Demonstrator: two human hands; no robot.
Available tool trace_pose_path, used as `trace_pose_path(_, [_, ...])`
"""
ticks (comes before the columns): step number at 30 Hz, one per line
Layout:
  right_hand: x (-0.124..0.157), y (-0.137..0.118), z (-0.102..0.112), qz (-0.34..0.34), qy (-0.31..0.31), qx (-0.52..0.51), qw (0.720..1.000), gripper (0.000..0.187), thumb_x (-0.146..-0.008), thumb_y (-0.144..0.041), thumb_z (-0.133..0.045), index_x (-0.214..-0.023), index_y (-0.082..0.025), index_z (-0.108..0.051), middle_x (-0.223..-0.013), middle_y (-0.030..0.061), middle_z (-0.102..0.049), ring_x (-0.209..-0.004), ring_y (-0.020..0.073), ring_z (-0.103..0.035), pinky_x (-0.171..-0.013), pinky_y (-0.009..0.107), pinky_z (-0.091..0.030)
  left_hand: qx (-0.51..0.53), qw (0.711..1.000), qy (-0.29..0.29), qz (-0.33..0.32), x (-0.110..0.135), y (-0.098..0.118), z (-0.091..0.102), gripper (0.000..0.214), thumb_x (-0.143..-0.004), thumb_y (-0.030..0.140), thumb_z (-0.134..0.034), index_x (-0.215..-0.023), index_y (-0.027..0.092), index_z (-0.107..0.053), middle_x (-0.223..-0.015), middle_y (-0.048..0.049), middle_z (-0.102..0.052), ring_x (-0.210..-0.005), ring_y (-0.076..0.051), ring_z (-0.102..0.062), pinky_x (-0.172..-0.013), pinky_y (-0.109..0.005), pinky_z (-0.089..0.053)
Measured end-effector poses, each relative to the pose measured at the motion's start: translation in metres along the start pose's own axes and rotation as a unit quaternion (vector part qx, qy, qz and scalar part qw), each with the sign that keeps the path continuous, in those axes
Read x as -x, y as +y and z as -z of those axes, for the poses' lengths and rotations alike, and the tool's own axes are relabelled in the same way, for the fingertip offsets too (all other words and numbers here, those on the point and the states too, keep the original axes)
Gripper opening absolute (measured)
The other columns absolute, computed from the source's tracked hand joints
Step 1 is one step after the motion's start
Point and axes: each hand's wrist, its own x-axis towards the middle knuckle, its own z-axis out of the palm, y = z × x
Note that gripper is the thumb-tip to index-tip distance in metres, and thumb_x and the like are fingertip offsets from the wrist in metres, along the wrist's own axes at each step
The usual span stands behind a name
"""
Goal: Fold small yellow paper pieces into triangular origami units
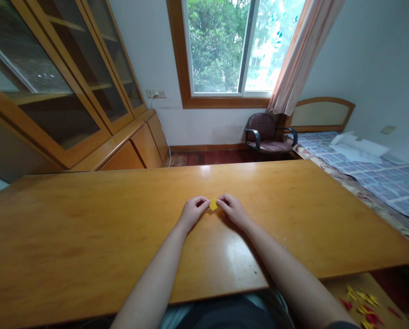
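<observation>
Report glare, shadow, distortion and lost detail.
Head view: window's right pane largely washed out; head view: pale glare on the table, near its front edge; head view: shadow beside the right forearm; head view: cabinet slanting, probably wide-lens distortion; head view: yellow piece too small for fine detail.

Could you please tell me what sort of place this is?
Probably a bedroom, perhaps also used as a study: I see a bed, a cabinet with glass doors and a wooden table.

I watch the left hand (191, 213) and right hand (235, 213) pinch a yellow piece (213, 204) between fingertips (219, 201). Beneath those fingers lies the wooden table (88, 224).
</observation>
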Motion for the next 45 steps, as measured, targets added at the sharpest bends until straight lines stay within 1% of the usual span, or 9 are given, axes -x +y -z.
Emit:
trace_pose_path(4, [0.0007,-0.0014,-0.0001,0.007,-0.012,0.01,1.0,0.021,-0.09,-0.033,-0.055,-0.079,-0.017,-0.063,-0.075,0.0014,-0.062,-0.073,0.0152,-0.055,-0.07,0.026,-0.041,-0.034,0.999,-0.006,-0.037,0.001,0.0026,-0.0005,0.023,-0.084,0.037,-0.06,-0.079,0.017,-0.069,-0.079,-0.0031,-0.069,-0.077,-0.017,-0.063,-0.073,-0.025,-0.048])
trace_pose_path(6, [0.0013,-0.003,-0.0003,0.012,-0.019,0.012,1.0,0.02,-0.09,-0.033,-0.055,-0.08,-0.017,-0.064,-0.076,0.0015,-0.063,-0.073,0.0152,-0.056,-0.07,0.026,-0.042,-0.044,0.998,-0.013,-0.044,0.0015,0.0039,-0.0007,0.023,-0.083,0.038,-0.061,-0.08,0.017,-0.07,-0.08,-0.0034,-0.07,-0.078,-0.017,-0.063,-0.074,-0.026,-0.048])
trace_pose_path(10, [0.0019,-0.0048,-0.0006,0.019,-0.023,0.022,0.999,0.019,-0.09,-0.032,-0.056,-0.081,-0.017,-0.064,-0.076,0.0018,-0.063,-0.073,0.0153,-0.056,-0.07,0.026,-0.042,-0.041,0.998,-0.014,-0.036,0.0019,0.0039,-0.0006,0.024,-0.083,0.038,-0.061,-0.078,0.017,-0.071,-0.077,-0.0032,-0.07,-0.076,-0.017,-0.063,-0.073,-0.026,-0.047])
trace_pose_path(17, [0.0026,-0.0037,0.0006,0.023,-0.024,0.025,0.999,0.02,-0.09,-0.034,-0.056,-0.083,-0.018,-0.065,-0.078,0.0025,-0.065,-0.074,0.0159,-0.058,-0.071,0.027,-0.043,0.013,1.0,0.023,0.0,0.0011,0.0025,0.0005,0.024,-0.08,0.039,-0.063,-0.075,0.016,-0.069,-0.073,-0.002,-0.068,-0.073,-0.017,-0.061,-0.071,-0.025,-0.047])
trace_pose_path(25, [0.0012,-0.0018,0.0008,0.011,-0.006,0.027,1.0,0.019,-0.089,-0.033,-0.056,-0.081,-0.018,-0.065,-0.078,0.0034,-0.065,-0.074,0.0165,-0.058,-0.071,0.028,-0.043,0.048,0.998,0.042,0.021,0.0,0.0023,0.0011,0.024,-0.079,0.039,-0.063,-0.074,0.016,-0.067,-0.074,-0.0015,-0.067,-0.074,-0.016,-0.061,-0.072,-0.025,-0.047])
trace_pose_path(29, [0.0011,-0.0034,0.0016,-0.001,0.005,0.012,1.0,0.022,-0.089,-0.036,-0.056,-0.083,-0.017,-0.066,-0.079,0.0036,-0.067,-0.074,0.0166,-0.058,-0.07,0.028,-0.044,0.041,0.998,0.037,0.017,0.0001,0.0019,0.0004,0.026,-0.08,0.041,-0.062,-0.074,0.016,-0.067,-0.073,-0.0018,-0.066,-0.074,-0.016,-0.061,-0.072,-0.025,-0.047])
trace_pose_path(34, [0.0025,-0.007,0.0019,-0.002,-0.007,0.002,1.0,0.022,-0.088,-0.037,-0.058,-0.089,-0.018,-0.069,-0.077,0.0024,-0.067,-0.071,0.0156,-0.058,-0.068,0.026,-0.044,0.025,0.999,0.019,0.002,0.0012,0.0013,-0.0004,0.025,-0.081,0.04,-0.062,-0.076,0.016,-0.068,-0.074,-0.0017,-0.067,-0.074,-0.016,-0.061,-0.071,-0.024,-0.047])
trace_pose_path(39, [0.0028,-0.005,0.0011,0.007,-0.014,0.011,1.0,0.021,-0.087,-0.035,-0.059,-0.081,-0.018,-0.068,-0.075,0.0026,-0.067,-0.071,0.0162,-0.059,-0.069,0.027,-0.044,0.016,1.0,0.009,-0.007,0.0017,0.0006,-0.0006,0.024,-0.081,0.039,-0.063,-0.078,0.017,-0.069,-0.076,-0.002,-0.068,-0.075,-0.016,-0.062,-0.072,-0.025,-0.048])
trace_pose_path(45, [0.0025,-0.003,0.0029,-0.002,0.004,0.007,1.0,0.021,-0.087,-0.035,-0.058,-0.081,-0.017,-0.068,-0.074,0.0028,-0.066,-0.07,0.0163,-0.058,-0.067,0.027,-0.043,0.011,1.0,0.01,-0.006,0.0013,0.0006,-0.0005,0.023,-0.082,0.038,-0.062,-0.078,0.016,-0.069,-0.076,-0.0021,-0.068,-0.075,-0.016,-0.062,-0.072,-0.025,-0.047])
